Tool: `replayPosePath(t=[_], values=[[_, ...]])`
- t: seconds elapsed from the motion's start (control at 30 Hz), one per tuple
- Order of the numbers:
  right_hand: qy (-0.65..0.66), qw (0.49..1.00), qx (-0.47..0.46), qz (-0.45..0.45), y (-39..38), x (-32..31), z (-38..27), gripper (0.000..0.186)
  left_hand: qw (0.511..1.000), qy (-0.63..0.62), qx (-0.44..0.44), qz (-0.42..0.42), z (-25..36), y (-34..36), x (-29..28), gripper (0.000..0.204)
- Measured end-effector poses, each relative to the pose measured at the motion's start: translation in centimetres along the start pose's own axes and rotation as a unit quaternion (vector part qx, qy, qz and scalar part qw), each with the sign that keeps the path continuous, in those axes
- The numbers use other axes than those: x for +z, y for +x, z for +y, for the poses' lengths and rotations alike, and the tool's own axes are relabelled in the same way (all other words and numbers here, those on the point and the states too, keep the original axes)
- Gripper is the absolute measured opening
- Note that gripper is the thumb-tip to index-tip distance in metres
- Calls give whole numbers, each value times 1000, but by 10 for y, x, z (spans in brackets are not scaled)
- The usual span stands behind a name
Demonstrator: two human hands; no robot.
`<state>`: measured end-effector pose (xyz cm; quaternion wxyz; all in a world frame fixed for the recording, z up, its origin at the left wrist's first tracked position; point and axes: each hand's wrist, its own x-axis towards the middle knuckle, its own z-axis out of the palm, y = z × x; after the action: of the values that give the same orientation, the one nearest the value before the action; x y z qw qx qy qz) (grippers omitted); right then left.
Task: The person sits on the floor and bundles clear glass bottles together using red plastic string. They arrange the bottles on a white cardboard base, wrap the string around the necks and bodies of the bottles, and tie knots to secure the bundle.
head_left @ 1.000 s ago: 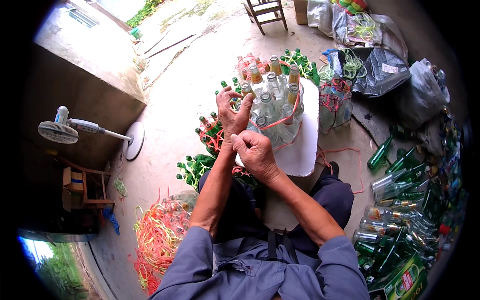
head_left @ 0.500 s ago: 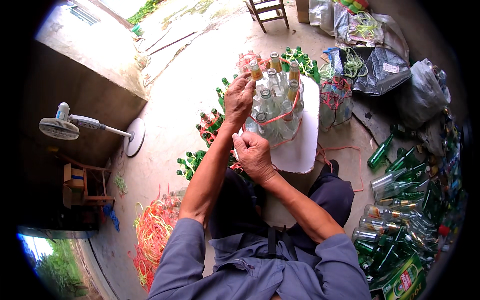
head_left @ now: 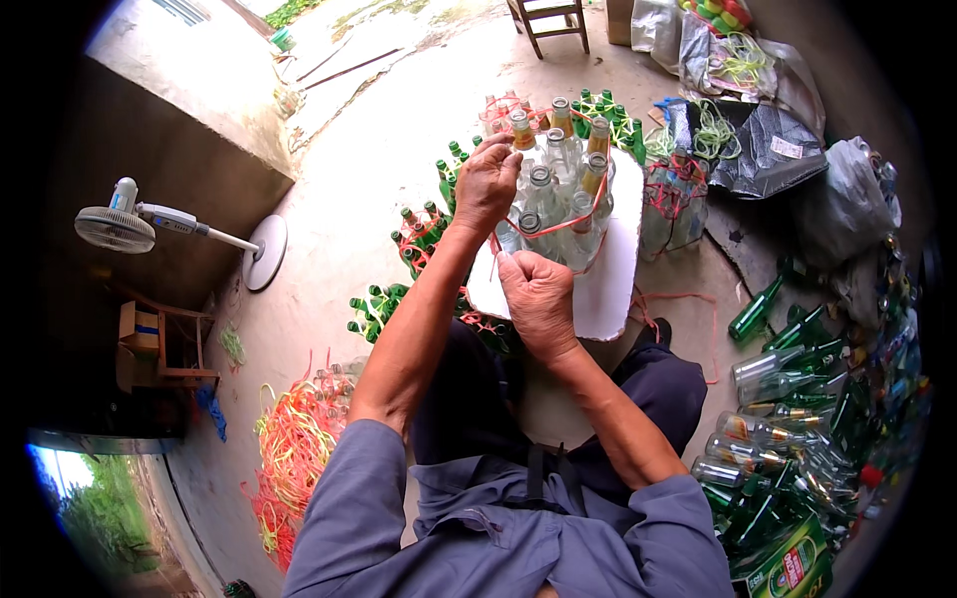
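A cluster of clear glass bottles (head_left: pixel 554 204), some with amber liquid or labels near the neck, stands upright on a white board (head_left: pixel 620 234) in front of me. A red plastic strap (head_left: pixel 563 225) runs around the cluster below the necks. My left hand (head_left: pixel 486 184) is closed in a pinch at the cluster's left side; what its fingers hold is hidden. My right hand (head_left: pixel 539 302) is a fist at the near left edge of the board, thumb up, closed on the strap where it comes off the bottles.
Tied bundles of green bottles (head_left: pixel 419 237) stand left of the board. A strapped bundle of clear bottles (head_left: pixel 673 204) is on its right. Loose bottles (head_left: pixel 773 419) lie heaped at the right. A tangle of straps (head_left: pixel 294 439) and a fan (head_left: pixel 117 229) are at the left.
My right hand has moved slightly right and up, its fist turned more upright. My left hand stays at the bottles, a little further right. The whole view has shifted slightly.
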<state>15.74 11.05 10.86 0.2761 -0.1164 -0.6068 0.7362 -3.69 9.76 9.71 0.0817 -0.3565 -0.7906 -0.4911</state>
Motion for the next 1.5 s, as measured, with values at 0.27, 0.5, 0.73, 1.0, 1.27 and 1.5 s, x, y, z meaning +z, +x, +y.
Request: replayPosePath(t=[0.27, 0.5, 0.73, 1.0, 1.27, 1.5], values=[[55, 997, 44, 15, 29, -23, -32, 37, 999, -50, -14, -14, 5, -1, -1, 23], [168, 986, 4, 12, 81, -49, -41, 33, 999, -47, -12, -14, 2, -1, 0, 24], [88, 994, -25, 51, 92, -64, -26, 34, 1000, -27, -5, -9, 1, -1, 1, 21], [-98, 994, -46, -6, 55, -85, -4, 33, 1000, -8, 16, -1, 6, -2, -2, 20], [41, 992, 96, 75, 31, -89, -1, 27, 1000, -9, -6, -4, 3, -2, -3, 25], [-351, 927, -131, 14, 20, -107, 36, 25, 1000, -3, 4, -7, 1, 0, -1, 26]])
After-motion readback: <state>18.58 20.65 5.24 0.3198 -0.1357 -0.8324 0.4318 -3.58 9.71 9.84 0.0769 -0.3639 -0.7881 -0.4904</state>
